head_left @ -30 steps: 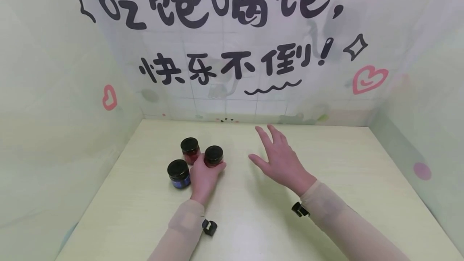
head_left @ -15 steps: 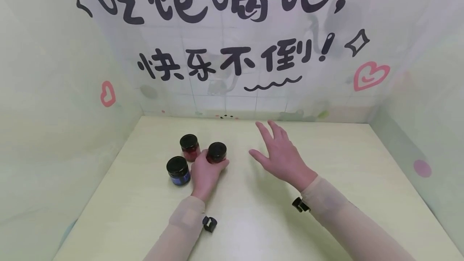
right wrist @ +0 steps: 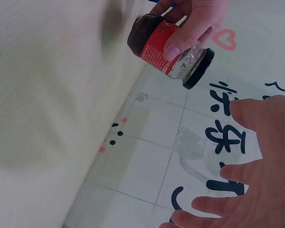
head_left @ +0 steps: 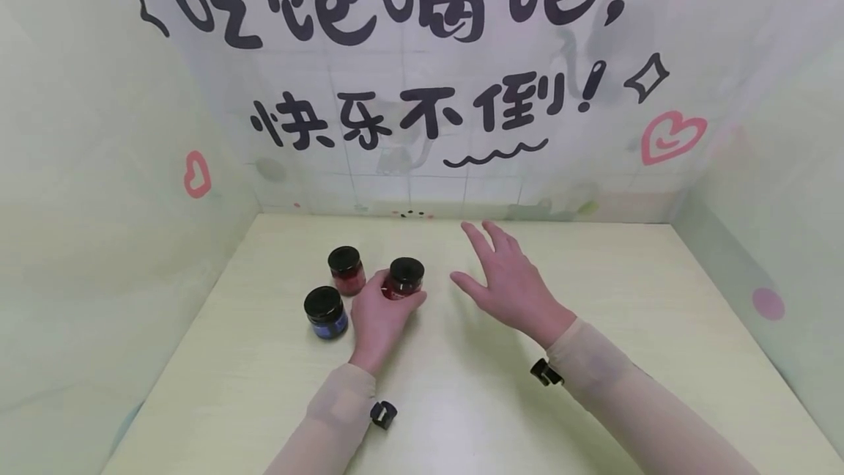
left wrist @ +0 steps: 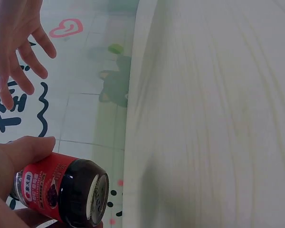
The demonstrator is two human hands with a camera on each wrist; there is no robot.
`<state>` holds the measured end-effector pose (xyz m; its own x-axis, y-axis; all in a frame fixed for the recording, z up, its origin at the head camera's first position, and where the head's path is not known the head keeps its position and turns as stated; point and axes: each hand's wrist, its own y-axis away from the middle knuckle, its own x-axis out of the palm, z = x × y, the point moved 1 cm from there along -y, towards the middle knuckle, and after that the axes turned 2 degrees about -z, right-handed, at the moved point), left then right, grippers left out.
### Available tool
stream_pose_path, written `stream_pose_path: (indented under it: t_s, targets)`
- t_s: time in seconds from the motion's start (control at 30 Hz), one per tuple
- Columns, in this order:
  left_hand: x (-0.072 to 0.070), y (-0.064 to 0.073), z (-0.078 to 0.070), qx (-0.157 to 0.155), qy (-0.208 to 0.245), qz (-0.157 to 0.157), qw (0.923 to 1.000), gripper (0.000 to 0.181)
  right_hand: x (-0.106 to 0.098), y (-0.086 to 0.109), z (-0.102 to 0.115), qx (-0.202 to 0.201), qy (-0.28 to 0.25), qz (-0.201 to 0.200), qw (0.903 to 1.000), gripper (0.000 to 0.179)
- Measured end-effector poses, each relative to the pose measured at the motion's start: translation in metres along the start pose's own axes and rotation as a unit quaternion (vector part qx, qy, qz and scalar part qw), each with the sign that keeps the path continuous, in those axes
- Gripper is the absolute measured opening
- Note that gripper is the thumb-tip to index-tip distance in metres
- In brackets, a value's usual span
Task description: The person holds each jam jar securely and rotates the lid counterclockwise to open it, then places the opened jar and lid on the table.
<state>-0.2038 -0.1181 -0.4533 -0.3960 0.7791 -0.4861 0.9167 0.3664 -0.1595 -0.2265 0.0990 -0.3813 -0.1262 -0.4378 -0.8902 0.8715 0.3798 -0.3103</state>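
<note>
Shifted right since earlier: your left hand (head_left: 379,319), pinching the black-lidded, red-labelled jar (left wrist: 64,190) above the table (head_left: 455,402). Your right hand (head_left: 516,288): fingers spread, near it. Blue-labelled jar (head_left: 327,321) and another red jar (head_left: 347,278) stand just left.

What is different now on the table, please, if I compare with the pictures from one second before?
The left hand has moved a little to the right, carrying the held jar away from the blue-label jar and the red jar. It already held this jar before, and nothing was let go. Those two standing jars and the open right hand stayed about as they were.
</note>
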Motion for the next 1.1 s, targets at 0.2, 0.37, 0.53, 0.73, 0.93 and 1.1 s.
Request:
stream_pose_path:
  t_s: [0.2, 0.37, 0.53, 0.73, 0.93, 1.1]
  targets:
    - [0.002, 0.005, -0.007, 0.019, 0.005, 0.009, 0.9998, 0.054, 0.0, 0.0, 0.0, -0.001, -0.003, -0.002, 1.0, 0.077]
    - [0.003, 0.009, -0.012, 0.022, 0.005, 0.019, 0.9996, 0.056, -0.002, 0.001, 0.0, -0.003, -0.008, -0.003, 1.0, 0.077]
    - [0.006, 0.013, -0.015, 0.029, 0.001, 0.022, 0.9994, 0.057, -0.004, 0.0, 0.0, -0.004, -0.013, -0.001, 0.9999, 0.076]
    - [0.008, 0.018, -0.022, 0.046, -0.006, 0.026, 0.9986, 0.054, -0.005, 0.0, 0.0, -0.007, -0.023, -0.001, 0.9997, 0.074]
    - [0.007, 0.024, -0.027, 0.063, -0.012, 0.025, 0.9976, 0.055, -0.004, 0.0, 0.004, -0.015, -0.035, -0.002, 0.9993, 0.07]
    - [0.006, 0.027, -0.03, 0.071, -0.019, 0.024, 0.997, 0.054, -0.004, 0.0, 0.008, -0.01, -0.031, 0.003, 0.9995, 0.068]
